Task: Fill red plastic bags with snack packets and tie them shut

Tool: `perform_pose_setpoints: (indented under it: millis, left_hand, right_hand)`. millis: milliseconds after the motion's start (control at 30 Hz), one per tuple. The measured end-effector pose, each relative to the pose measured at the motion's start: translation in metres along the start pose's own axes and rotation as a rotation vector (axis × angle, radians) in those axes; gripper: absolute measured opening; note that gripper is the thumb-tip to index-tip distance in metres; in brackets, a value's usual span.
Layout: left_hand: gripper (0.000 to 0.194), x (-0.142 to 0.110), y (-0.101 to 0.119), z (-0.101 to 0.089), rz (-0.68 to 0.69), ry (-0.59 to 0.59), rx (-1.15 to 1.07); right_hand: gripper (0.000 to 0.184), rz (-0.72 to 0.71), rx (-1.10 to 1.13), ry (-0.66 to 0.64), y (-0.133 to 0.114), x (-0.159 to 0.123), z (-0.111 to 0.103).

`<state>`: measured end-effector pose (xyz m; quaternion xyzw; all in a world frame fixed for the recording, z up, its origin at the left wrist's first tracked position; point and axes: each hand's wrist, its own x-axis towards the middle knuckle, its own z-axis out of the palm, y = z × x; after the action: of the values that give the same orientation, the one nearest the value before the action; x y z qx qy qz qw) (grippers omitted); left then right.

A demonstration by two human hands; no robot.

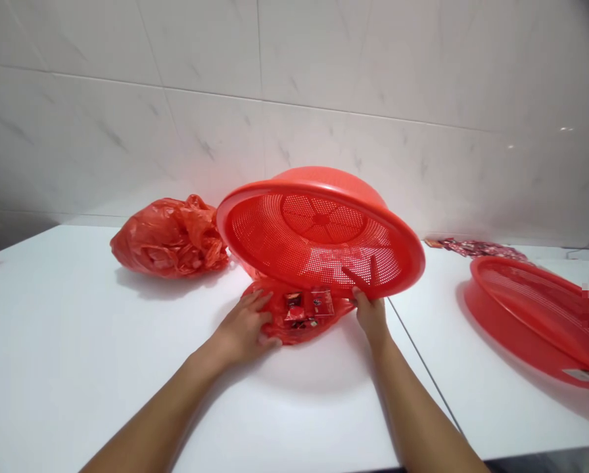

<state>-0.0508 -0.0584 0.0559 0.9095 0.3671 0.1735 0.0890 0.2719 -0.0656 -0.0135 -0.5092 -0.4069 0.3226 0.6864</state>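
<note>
A red plastic colander (319, 246) is tipped on its side, its mesh inside facing me. My right hand (372, 318) grips its lower right rim, thumb inside and the other fingers hidden behind. Below the rim lies an open red plastic bag (284, 335) with several small wrapped packets (302, 309) in its mouth. The bag's right edge stretches up to my right hand; whether that hand holds it too I cannot tell. My left hand (248, 325) rests on the bag's left edge, fingers apart.
A full, crumpled red plastic bag (169, 240) sits at the back left. On the right stands a second red colander (516, 322), with a row of small red packets (482, 249) behind it. A tiled wall (200, 131) closes off the white table's (102, 355) back.
</note>
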Motion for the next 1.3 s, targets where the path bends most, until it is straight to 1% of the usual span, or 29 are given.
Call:
perform_pose_setpoints:
  millis: [67, 133, 267, 367, 500, 567, 700, 767, 833, 900, 933, 967, 1000, 1033, 1067, 1100, 1133, 1167, 1233, 1300]
  left_hand:
    - [0.013, 0.000, 0.003, -0.001, 0.000, -0.011, 0.012]
    - [0.008, 0.000, 0.004, -0.001, -0.024, -0.018, 0.024]
    - [0.022, -0.001, 0.003, 0.003, -0.056, 0.016, 0.051]
    - [0.024, -0.001, 0.005, 0.005, -0.070, 0.050, 0.087]
    - [0.025, 0.000, 0.010, 0.008, -0.031, 0.087, 0.118]
    - [0.023, 0.000, 0.011, 0.009, 0.011, 0.130, 0.110]
    - [0.016, 0.000, 0.009, 0.011, 0.120, 0.243, 0.029]
    - [0.014, 0.001, 0.009, 0.009, 0.123, 0.322, 0.004]
    - [0.016, 0.001, 0.010, 0.006, 0.037, 0.437, 0.027]
    - [0.032, 0.002, 0.011, 0.003, -0.115, 0.524, 0.074]
    - [0.043, 0.002, 0.011, 0.002, -0.202, 0.528, 0.087]
    - [0.050, 0.003, 0.010, 0.000, -0.288, 0.495, 0.088]
    - [0.052, 0.002, 0.008, -0.001, -0.367, 0.435, 0.081]
    - [0.047, 0.002, 0.006, -0.003, -0.432, 0.365, 0.071]
    - [0.037, 0.002, 0.004, -0.006, -0.476, 0.303, 0.057]
    - [0.029, 0.002, 0.001, -0.009, -0.503, 0.265, 0.040]
    - [0.023, 0.002, -0.002, -0.013, -0.514, 0.259, 0.014]
    - [0.020, 0.003, -0.004, -0.019, -0.514, 0.281, -0.032]
    - [0.017, 0.008, -0.008, -0.034, -0.514, 0.366, -0.176]
    - [0.023, 0.017, -0.006, -0.054, -0.518, 0.407, -0.346]
  right_hand:
    - [0.029, 0.027, 0.023, 0.067, -0.008, -0.003, 0.004]
    - [0.027, 0.052, 0.094, 0.132, -0.017, -0.004, 0.009]
    - [0.025, 0.125, 0.288, 0.258, -0.030, -0.003, 0.017]
    - [0.029, 0.188, 0.380, 0.361, -0.034, 0.003, 0.014]
    - [0.023, 0.240, 0.426, 0.457, -0.032, 0.016, 0.002]
    - [0.023, 0.258, 0.433, 0.500, -0.029, 0.023, -0.004]
    - [0.030, 0.259, 0.433, 0.553, -0.025, 0.030, -0.009]
    - [0.033, 0.233, 0.439, 0.564, -0.027, 0.029, -0.009]
    - [0.037, 0.186, 0.432, 0.561, -0.030, 0.025, -0.006]
    - [0.038, 0.148, 0.373, 0.511, -0.034, 0.018, -0.004]
    - [0.036, 0.127, 0.312, 0.472, -0.036, 0.015, -0.003]
    - [0.034, 0.094, 0.227, 0.427, -0.039, 0.012, -0.002]
    - [0.032, 0.046, 0.124, 0.378, -0.041, 0.009, -0.001]
    - [0.029, -0.017, 0.009, 0.327, -0.042, 0.006, -0.001]
    - [0.028, -0.086, -0.107, 0.277, -0.044, 0.005, 0.000]
    - [0.026, -0.145, -0.212, 0.231, -0.045, 0.003, 0.000]
    - [0.025, -0.178, -0.297, 0.188, -0.045, 0.003, -0.001]
    - [0.024, -0.182, -0.355, 0.152, -0.045, 0.003, -0.002]
    - [0.026, -0.132, -0.393, 0.107, -0.042, 0.005, -0.003]
    - [0.032, -0.063, -0.354, 0.082, -0.037, 0.008, -0.006]
